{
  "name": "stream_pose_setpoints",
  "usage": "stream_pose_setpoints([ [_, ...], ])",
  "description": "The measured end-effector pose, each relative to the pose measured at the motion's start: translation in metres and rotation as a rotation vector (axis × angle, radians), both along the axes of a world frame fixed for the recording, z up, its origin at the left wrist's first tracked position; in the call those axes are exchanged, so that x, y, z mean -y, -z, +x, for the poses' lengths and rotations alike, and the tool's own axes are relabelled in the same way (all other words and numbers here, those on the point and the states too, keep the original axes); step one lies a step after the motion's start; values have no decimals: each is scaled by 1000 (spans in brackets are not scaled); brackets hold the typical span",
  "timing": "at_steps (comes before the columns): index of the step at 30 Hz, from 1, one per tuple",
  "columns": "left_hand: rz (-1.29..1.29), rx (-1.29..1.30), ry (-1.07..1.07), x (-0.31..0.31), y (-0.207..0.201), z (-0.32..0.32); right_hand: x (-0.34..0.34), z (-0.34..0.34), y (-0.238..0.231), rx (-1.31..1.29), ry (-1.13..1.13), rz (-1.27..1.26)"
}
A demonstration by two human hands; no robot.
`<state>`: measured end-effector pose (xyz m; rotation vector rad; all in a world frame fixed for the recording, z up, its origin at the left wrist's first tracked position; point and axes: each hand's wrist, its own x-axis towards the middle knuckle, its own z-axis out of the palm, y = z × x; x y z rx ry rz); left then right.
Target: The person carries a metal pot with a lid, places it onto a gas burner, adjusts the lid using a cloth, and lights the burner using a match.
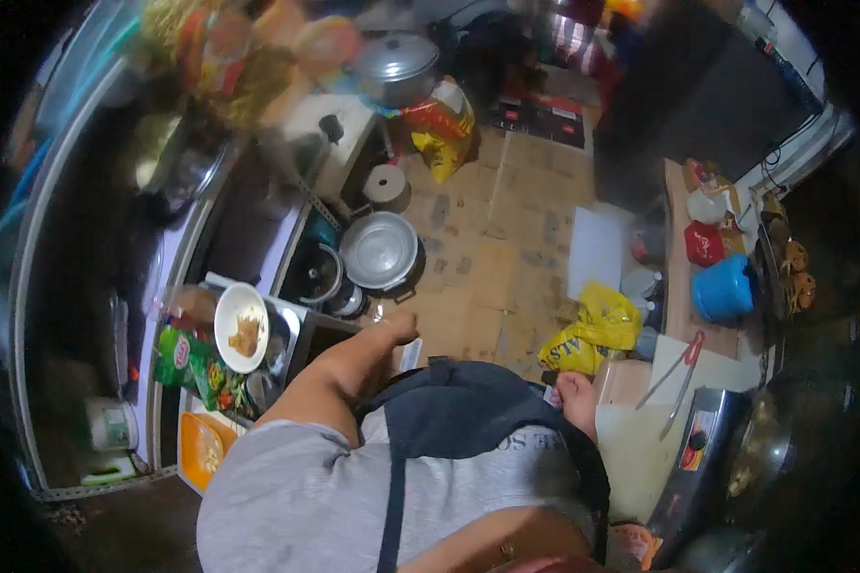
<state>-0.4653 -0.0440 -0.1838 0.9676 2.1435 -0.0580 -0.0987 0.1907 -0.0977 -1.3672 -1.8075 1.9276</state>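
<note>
The yellow bag [602, 323] slants rightward just beyond the right hand [575, 399], nearer than the left hand [401, 329]; I cannot tell either's grip.

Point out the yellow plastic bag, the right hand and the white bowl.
Yellow plastic bag [600, 329]: head view, crumpled middle of the bag.
Right hand [576, 397]: head view, middle of the hand.
White bowl [235, 305]: head view, bare inner wall, above the brown food.
</note>
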Motion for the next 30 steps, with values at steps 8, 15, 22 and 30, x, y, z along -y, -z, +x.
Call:
stream_pose_setpoints([
  [8, 9, 30, -460, 52, 37, -64, -123, -164, 34, -57, -519, 169],
  [15, 89, 143, -346, 14, 44, -119, -179, -336, 15, 94, -918, 329],
  [22, 102, 53, -304, -73, 84, -311, -248, -429, -21, -129, -867, 75],
  [30, 189, -141, -508, -205, -5, -488, -384, -536, 57, 154, -1068, 166],
])
